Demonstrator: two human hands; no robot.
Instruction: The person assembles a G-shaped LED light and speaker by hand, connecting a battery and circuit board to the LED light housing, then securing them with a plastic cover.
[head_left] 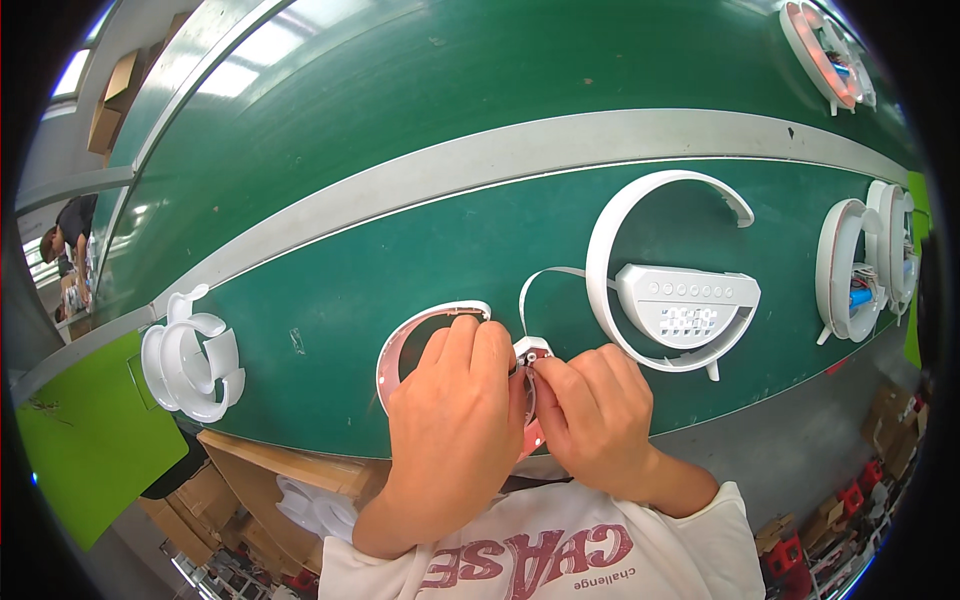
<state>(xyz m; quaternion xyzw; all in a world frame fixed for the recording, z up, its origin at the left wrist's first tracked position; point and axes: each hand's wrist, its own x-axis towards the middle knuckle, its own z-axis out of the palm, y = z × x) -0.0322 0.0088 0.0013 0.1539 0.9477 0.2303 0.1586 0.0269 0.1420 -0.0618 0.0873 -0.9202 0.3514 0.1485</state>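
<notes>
Two hands [450, 405] [605, 415] partly hide a pink-lined white ring [391, 358].

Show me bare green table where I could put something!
Between the far-left white pieces and left hand, except a clear scrap; and between the white clock and far-right white rings. It's crowded between left hand and right hand.

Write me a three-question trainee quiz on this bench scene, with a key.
1. Which of the person's hands is nearer the white ring-shaped unit with a display?
2. True or false: the stacked white curved parts are left of the left hand.
3. Where do both hands come together?
A. At the display
B. At the white-and-pink part
C. At the stacked parts

Key: 1. The right hand; 2. True; 3. B
</notes>
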